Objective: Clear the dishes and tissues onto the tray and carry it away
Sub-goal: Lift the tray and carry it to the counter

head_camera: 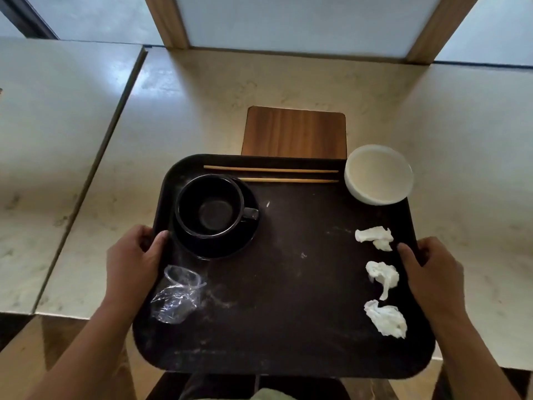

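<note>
Tray [288, 284]: dark scuffed plastic, rounded corners, over the pale stone table [288, 82].
Your left hand [132, 261]: clamped on the tray's left rim, thumb on top.
Your right hand [429, 269]: clamped on the right rim likewise.
Cup [210, 206]: glossy black, on a saucer [230, 243], tray's far-left.
Chopsticks [271, 174]: wooden, along the far edge.
Bowl [379, 174]: white, round, far-right corner.
Tissues [383, 278]: three crumpled, right side.
Plastic cup [176, 295]: clear, crushed, near-left.

I see a pale marble-look bench [202, 111], seam on its left, a wooden board [294, 134] lying on it, frosted wood-framed panels [288, 21] behind, soft daylight.
</note>
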### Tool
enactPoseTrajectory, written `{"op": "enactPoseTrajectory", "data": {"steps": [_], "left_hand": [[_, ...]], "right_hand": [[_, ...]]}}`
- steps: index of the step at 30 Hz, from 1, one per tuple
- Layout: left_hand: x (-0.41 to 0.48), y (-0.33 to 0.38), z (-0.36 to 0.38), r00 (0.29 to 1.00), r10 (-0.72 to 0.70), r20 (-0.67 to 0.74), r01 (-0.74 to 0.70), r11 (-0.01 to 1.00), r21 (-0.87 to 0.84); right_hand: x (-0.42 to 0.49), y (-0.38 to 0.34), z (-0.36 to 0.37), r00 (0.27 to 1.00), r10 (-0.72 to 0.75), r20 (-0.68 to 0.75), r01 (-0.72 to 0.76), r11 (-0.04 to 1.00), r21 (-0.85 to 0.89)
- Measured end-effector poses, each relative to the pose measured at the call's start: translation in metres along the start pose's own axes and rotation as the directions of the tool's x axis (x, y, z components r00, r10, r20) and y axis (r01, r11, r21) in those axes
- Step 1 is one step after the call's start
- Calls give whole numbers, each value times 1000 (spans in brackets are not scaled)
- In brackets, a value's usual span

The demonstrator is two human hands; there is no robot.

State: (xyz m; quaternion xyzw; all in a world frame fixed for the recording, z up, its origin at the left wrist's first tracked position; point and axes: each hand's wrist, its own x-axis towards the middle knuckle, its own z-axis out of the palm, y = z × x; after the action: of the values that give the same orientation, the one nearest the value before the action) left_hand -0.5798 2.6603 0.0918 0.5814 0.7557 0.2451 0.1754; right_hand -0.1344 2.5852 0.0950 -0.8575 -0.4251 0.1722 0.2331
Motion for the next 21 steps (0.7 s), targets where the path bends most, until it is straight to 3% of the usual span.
{"op": "enactPoseTrajectory", "data": {"steps": [15,21], "left_hand": [[24,-45,83,997,20,71,-32,984,176],[32,-46,88,997,54,61,-68,964,256]], "right_hand": [[21,37,78,998,51,-36,-54,993,-108],[16,38,83,996,-5,-94,-14,980,-198]]}}
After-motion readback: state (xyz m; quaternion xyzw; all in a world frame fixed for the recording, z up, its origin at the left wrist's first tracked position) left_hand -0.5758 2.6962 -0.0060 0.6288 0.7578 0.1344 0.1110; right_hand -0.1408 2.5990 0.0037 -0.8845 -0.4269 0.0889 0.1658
